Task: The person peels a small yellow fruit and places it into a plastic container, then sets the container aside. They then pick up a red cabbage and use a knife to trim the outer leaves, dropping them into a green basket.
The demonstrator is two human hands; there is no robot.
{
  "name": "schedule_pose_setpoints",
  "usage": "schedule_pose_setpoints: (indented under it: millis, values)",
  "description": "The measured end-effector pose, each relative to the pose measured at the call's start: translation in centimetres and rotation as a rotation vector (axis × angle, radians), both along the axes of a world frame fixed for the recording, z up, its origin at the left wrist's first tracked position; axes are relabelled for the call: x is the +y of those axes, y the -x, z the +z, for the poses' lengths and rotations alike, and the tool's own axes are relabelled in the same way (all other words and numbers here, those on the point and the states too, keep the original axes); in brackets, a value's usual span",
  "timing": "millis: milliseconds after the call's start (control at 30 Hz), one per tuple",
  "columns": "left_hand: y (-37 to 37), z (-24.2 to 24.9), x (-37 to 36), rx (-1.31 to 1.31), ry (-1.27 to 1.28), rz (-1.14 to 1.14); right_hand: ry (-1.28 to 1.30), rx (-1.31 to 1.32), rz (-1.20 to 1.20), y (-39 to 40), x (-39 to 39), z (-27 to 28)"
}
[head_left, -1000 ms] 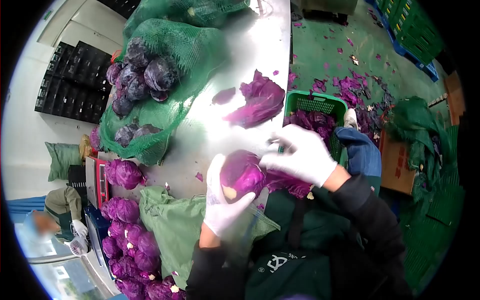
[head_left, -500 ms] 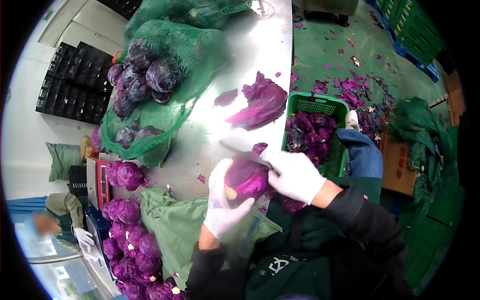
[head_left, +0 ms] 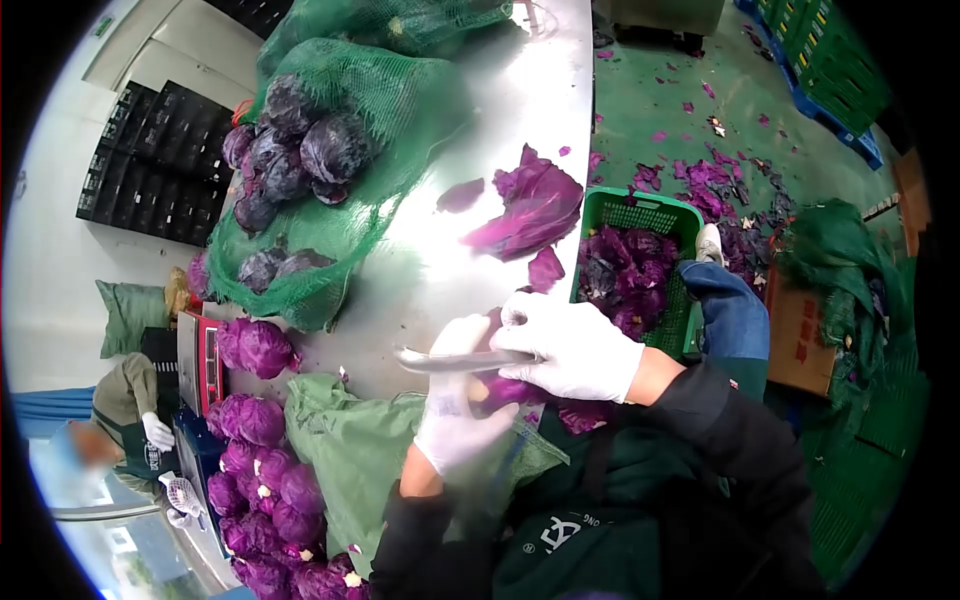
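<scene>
Since half a second ago, our knife (head_left: pixel 465 361) has swung toward us and now crosses in front of our left hand (head_left: pixel 455 412), while a leaf scrap (head_left: pixel 546 270) has come to lie on the metal table (head_left: pixel 400 285). Our right hand (head_left: pixel 585 345) grips the knife; our left cups the red cabbage (head_left: pixel 500 388) (both blurred), which sits between our hands. Beside the table, the green crate (head_left: pixel 645 199) holds purple leaves (head_left: pixel 628 275).
</scene>
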State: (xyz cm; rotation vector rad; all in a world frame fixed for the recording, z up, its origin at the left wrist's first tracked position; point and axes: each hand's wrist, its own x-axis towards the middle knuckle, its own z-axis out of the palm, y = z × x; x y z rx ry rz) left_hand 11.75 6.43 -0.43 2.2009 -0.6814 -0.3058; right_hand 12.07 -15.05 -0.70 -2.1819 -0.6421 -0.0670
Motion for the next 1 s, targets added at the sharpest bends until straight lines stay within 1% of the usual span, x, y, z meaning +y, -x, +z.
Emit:
schedule_pose_setpoints:
  millis: [33,100,133,167,233,267,300,367,400,433,500,567,600,633,700,733,767,800,833,867,900,967,1000]
  values:
    - [0.0,-0.3,0.1,0.014,0.017,-0.005,0.065,-0.077,0.032,0.1,0.2,0.1]
    - [-0.4,-0.4,0.0,-0.138,-0.052,-0.074,0.209,-0.235,0.086,0.3,0.3,0.7]
    - [-0.6,-0.4,-0.1,-0.218,-0.084,-0.104,0.197,-0.294,0.044,0.6,0.5,0.7]
    - [-0.5,-0.5,-0.1,-0.062,-0.020,-0.004,0.231,-0.254,-0.056,0.4,0.3,0.6]
    - [-0.9,-0.3,0.6,-0.246,-0.160,-0.152,0.290,-0.174,-0.248,-0.6,-0.8,0.2]
    - [-0.5,-0.2,0.1,-0.088,-0.002,-0.011,0.142,-0.236,-0.374,-1.7,-2.1,-0.9]
    - [-0.5,-0.5,0.3,-0.106,-0.002,-0.014,-0.008,-0.294,-0.498,-2.8,-3.5,-2.3]
    - [-0.5,-0.7,0.5,-0.111,-0.001,-0.016,-0.024,-0.002,-0.751,-3.3,-5.2,-3.7]
    - [-0.9,-0.7,0.3,-0.127,-0.004,-0.017,-0.134,0.031,-0.702,-2.8,-5.2,-3.6]
    - [-0.9,-0.6,0.4,-0.132,-0.011,-0.015,-0.223,0.133,-0.589,-2.2,-4.3,-2.9]
    - [-0.7,-0.4,0.3,-0.161,-0.057,-0.008,-0.210,0.045,-0.343,0.2,-2.0,0.9]
    - [-0.3,-0.3,0.2,-0.218,-0.135,0.017,-0.034,0.095,-0.251,1.1,-0.1,-0.1]
    - [-0.1,1.0,-0.3,-0.238,-0.226,-0.027,-0.072,0.231,-0.220,1.0,0.4,-0.1]
    - [0.1,0.7,-0.3,-0.273,-0.226,-0.068,-0.097,0.122,-0.264,0.8,0.3,-1.0]
    - [0.9,1.5,-1.3,-0.256,-0.293,-0.060,-0.143,-0.095,-0.334,-0.6,-0.3,-3.4]
    - [1.3,1.6,-1.6,-0.239,-0.378,-0.007,-0.120,-0.007,-0.429,-1.4,-0.8,-2.8]
    - [1.5,1.4,-1.5,-0.250,-0.401,0.011,-0.054,-0.015,-0.451,-2.3,-2.3,-3.7]
    - [1.5,1.0,-1.4,-0.269,-0.418,0.023,-0.047,-0.096,-0.615,-3.7,-3.6,-7.1]
    - [1.2,0.4,-1.4,-0.292,-0.431,0.035,-0.073,0.132,-0.695,-4.2,-5.1,-7.5]
    - [0.8,-0.8,-0.9,-0.373,-0.352,0.037,-0.090,0.285,-0.828,-4.5,-6.4,-8.9]
    - [0.3,-0.9,-0.7,-0.363,-0.291,0.060,-0.060,0.324,-0.865,-4.2,-7.6,-9.0]
    - [-0.2,-1.0,-0.1,-0.326,-0.180,0.112,-0.017,0.281,-0.904,-2.9,-8.1,-8.0]
    - [-0.6,-1.0,0.1,-0.328,-0.138,0.155,-0.137,0.246,-0.896,-1.7,-7.0,-6.1]
